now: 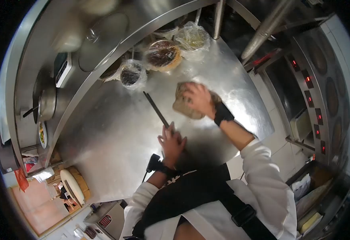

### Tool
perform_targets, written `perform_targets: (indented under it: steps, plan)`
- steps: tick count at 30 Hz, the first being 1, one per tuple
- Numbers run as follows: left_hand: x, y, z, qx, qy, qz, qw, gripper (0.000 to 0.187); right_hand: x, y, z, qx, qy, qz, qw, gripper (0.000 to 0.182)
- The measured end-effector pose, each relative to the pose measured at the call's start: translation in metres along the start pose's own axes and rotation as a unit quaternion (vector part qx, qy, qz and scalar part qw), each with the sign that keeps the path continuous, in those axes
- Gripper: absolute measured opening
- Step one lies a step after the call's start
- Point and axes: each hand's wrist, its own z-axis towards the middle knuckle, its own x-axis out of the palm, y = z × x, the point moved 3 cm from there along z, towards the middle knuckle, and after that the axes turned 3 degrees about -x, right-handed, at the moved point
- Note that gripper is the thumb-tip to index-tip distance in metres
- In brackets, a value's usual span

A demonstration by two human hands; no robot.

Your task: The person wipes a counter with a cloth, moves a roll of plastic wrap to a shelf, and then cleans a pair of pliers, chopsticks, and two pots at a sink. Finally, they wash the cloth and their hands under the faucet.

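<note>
Near the middle of the steel worktop (pixel 103 132), my left hand (pixel 172 145) has its fingers closed on the near end of a pair of dark chopsticks (pixel 156 108). The chopsticks point away from me, to the far left. My right hand (pixel 201 98) presses down on a bunched brownish cloth (pixel 183 106) lying on the steel, its fingers curled over the cloth. Part of the cloth is hidden under that hand. Both wrists wear black bands.
Along the back stand a small film-covered bowl (pixel 132 75), a larger film-covered bowl of dark food (pixel 163 55) and a plastic-wrapped container (pixel 193 40). A raised shelf edge (pixel 79 94) curves around the left. Cooking equipment with lit red displays (pixel 310 99) is at right.
</note>
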Motion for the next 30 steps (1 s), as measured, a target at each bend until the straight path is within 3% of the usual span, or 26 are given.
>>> perform_targets:
  steps: [1, 3, 5, 6, 7, 10, 12, 14, 15, 16, 17, 18, 20, 22, 24, 25, 26, 27, 29, 30]
  plan:
    - [-0.001, 0.006, -0.003, -0.007, -0.004, -0.004, 1.000, 0.028, -0.006, -0.022, 0.002, 0.033, 0.034, -0.017, 0.999, 0.032]
    - [-0.002, 0.019, -0.012, -0.002, -0.005, -0.006, 1.000, 0.029, -0.034, -0.073, -0.009, 0.162, -0.023, 0.011, 0.987, 0.032]
    - [-0.002, 0.040, -0.025, -0.048, -0.086, -0.032, 0.995, 0.048, -0.065, -0.117, -0.036, 0.267, -0.035, -0.049, 0.962, 0.037]
    - [-0.009, 0.044, -0.032, -0.064, -0.096, -0.055, 0.992, 0.068, -0.075, -0.133, -0.055, 0.262, -0.080, -0.104, 0.956, 0.040]
    - [-0.011, 0.049, -0.039, -0.059, -0.098, -0.057, 0.992, 0.068, -0.086, -0.143, -0.077, 0.290, -0.072, -0.078, 0.951, 0.042]
    - [-0.006, 0.072, -0.068, -0.162, -0.101, -0.073, 0.979, 0.088, -0.110, -0.130, -0.143, 0.385, -0.079, -0.130, 0.910, 0.040]
    - [-0.008, 0.077, -0.086, -0.215, -0.056, -0.110, 0.969, 0.090, -0.125, -0.094, -0.182, 0.427, -0.106, -0.173, 0.881, 0.038]
    - [0.008, 0.098, -0.095, -0.201, -0.045, -0.089, 0.975, 0.092, -0.114, -0.051, -0.213, 0.463, -0.070, -0.291, 0.834, 0.042]
    - [0.028, 0.120, -0.099, -0.163, -0.057, -0.052, 0.984, 0.092, -0.111, -0.024, -0.219, 0.428, -0.064, -0.294, 0.852, 0.045]
    - [0.035, 0.133, -0.107, -0.192, -0.062, -0.041, 0.979, 0.092, -0.089, -0.015, -0.241, 0.359, -0.167, -0.132, 0.909, 0.042]
    - [0.037, 0.130, -0.106, -0.220, -0.065, -0.029, 0.973, 0.092, -0.108, 0.028, -0.213, 0.348, -0.082, -0.143, 0.923, 0.037]
    - [0.039, 0.129, -0.105, -0.237, -0.057, -0.034, 0.969, 0.093, -0.094, 0.046, -0.212, 0.297, -0.082, -0.025, 0.951, 0.034]
    - [0.022, 0.108, -0.101, -0.247, -0.044, -0.033, 0.968, 0.094, -0.078, 0.113, -0.193, 0.278, -0.092, -0.028, 0.956, 0.038]
    - [0.014, 0.096, -0.104, -0.261, -0.062, -0.064, 0.961, 0.095, -0.068, 0.135, -0.197, 0.250, -0.102, -0.051, 0.962, 0.038]
    - [0.023, 0.108, -0.100, -0.155, -0.121, -0.146, 0.970, 0.094, -0.063, 0.148, -0.191, 0.103, -0.040, -0.034, 0.993, 0.044]
    - [0.015, 0.099, -0.095, -0.038, -0.165, -0.062, 0.984, 0.092, -0.067, 0.127, -0.181, 0.025, 0.053, 0.132, 0.989, 0.038]
    - [0.014, 0.101, -0.091, -0.038, -0.144, -0.052, 0.988, 0.087, -0.078, 0.118, -0.181, 0.032, 0.047, 0.117, 0.991, 0.036]
    - [0.016, 0.104, -0.088, -0.004, -0.192, -0.033, 0.981, 0.079, -0.097, 0.112, -0.180, 0.034, 0.044, 0.111, 0.992, 0.035]
    - [0.008, 0.104, -0.100, -0.049, -0.236, 0.035, 0.970, 0.064, -0.058, 0.044, -0.217, 0.234, 0.091, 0.175, 0.952, 0.038]
    - [0.000, 0.103, -0.103, -0.086, -0.204, 0.010, 0.975, 0.058, -0.079, 0.017, -0.227, 0.154, 0.009, 0.035, 0.987, 0.042]
